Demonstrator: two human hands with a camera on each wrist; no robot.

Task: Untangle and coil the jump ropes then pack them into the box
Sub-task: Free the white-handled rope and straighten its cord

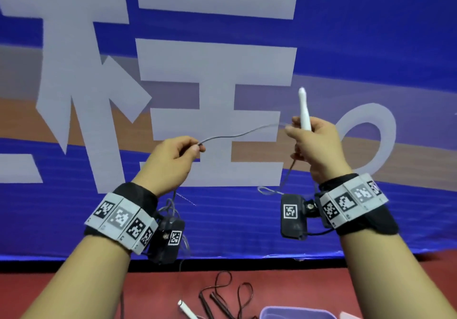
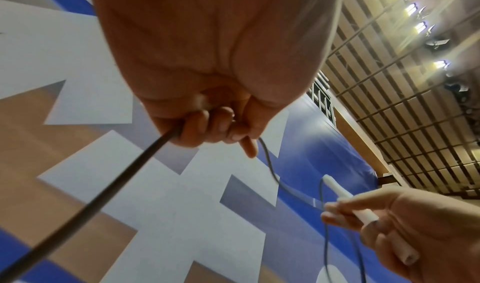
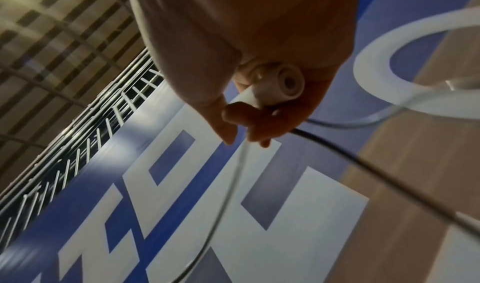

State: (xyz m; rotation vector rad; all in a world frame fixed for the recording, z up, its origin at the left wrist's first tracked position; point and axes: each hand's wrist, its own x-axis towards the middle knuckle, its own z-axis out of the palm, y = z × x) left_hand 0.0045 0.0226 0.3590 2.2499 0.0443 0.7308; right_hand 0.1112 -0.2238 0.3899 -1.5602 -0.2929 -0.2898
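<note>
Left hand (image 1: pixel 173 161) raised before the blue banner (image 1: pixel 371 34), thumb and curled fingers pinching the grey rope (image 1: pixel 237 134). Rope spans rightward to the right hand (image 1: pixel 319 145), which grips the white handle (image 1: pixel 303 110) upright. Below the banner, on the red floor (image 1: pixel 74 291): a second white handle (image 1: pixel 186 309), dark rope (image 1: pixel 222 291) loosely looped, possibly tangled. Right of that, the purple box (image 1: pixel 296 313), only its rim visible.

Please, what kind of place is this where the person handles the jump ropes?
Probably an indoor sports hall. A big blue padded banner with large white characters covers the wall, the floor is red sports surfacing, and the left wrist view shows a high slatted ceiling with rows of lamps.
</note>
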